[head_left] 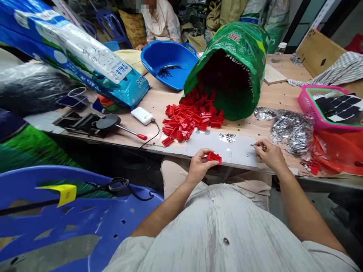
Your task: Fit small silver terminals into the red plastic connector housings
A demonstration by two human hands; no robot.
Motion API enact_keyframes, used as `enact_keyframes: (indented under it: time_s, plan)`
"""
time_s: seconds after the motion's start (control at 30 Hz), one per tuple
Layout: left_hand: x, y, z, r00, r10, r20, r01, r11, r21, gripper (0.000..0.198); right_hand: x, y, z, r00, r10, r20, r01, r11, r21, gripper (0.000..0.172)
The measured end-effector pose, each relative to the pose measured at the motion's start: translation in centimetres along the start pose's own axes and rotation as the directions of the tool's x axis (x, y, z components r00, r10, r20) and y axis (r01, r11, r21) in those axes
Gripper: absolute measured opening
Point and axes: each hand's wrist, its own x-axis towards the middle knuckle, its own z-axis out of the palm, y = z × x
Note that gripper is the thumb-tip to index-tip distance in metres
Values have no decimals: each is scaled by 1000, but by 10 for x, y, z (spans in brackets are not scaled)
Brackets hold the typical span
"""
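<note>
My left hand (199, 165) is closed on a small red plastic part (214, 157), a hollow box-like piece held at the table's front edge. My right hand (271, 155) pinches a thin metal hand tool (259, 145) whose kind I cannot make out. Its narrow tip points left, low over a grey sheet (241, 145) on the table. Small shiny metal pieces (227, 137) lie in a patch on that sheet. Behind it, a heap of similar red parts (193, 117) spills from the mouth of a green sack (227, 71) lying on its side.
Clear bags of metal pieces (292, 130) and a pink basket (307, 104) stand at right. A blue basin (170, 64) holds thin black pieces. At left are a white power bank (142, 115), a lever device (99, 124) and a blue chair (127, 226). Another person (161, 22) sits across.
</note>
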Motion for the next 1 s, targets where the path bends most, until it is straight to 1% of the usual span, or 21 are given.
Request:
enact_keyframes:
  time_s: [0.07,0.1,0.17,0.2,0.27,0.33,0.43,0.5,0.57,0.7,0.8,0.9,1.0]
  plan:
    - [-1,-2,2,987,161,-21,-155,972,176,43,-7,-18,1,999,-33,34,29,992,125,17]
    - [-3,-2,3,966,258,-14,-244,930,274,40,-12,-28,2,996,-65,56,55,984,170,17]
    - [-5,-1,5,902,429,39,-401,802,443,34,-21,-51,6,985,-136,103,109,966,235,16]
    - [-6,1,6,868,491,72,-458,735,500,33,-26,-62,9,978,-169,124,131,955,268,16]
    - [-8,3,7,805,579,128,-540,627,561,31,-34,-80,15,963,-232,140,176,928,330,14]
    - [-8,3,7,751,639,167,-597,549,585,30,-38,-93,21,954,-275,117,218,909,356,13]
    - [-7,2,7,696,687,207,-646,475,597,30,-39,-101,28,940,-335,69,293,892,344,9]
    - [-7,0,8,680,702,212,-660,460,595,29,-38,-103,32,922,-380,68,337,878,339,7]
    - [-7,-1,9,674,706,216,-668,459,586,28,-38,-104,35,910,-406,85,356,869,343,7]
    - [-9,-1,12,675,707,210,-671,470,574,25,-40,-108,37,913,-392,112,330,872,362,8]
    - [-11,-1,12,670,721,178,-669,482,565,27,-40,-109,34,910,-391,136,305,855,420,13]
    - [-12,-2,11,676,722,149,-665,509,547,30,-39,-104,29,908,-366,202,230,841,490,20]
    - [-13,-2,10,679,720,141,-666,525,530,32,-37,-96,26,943,-242,229,96,856,509,23]
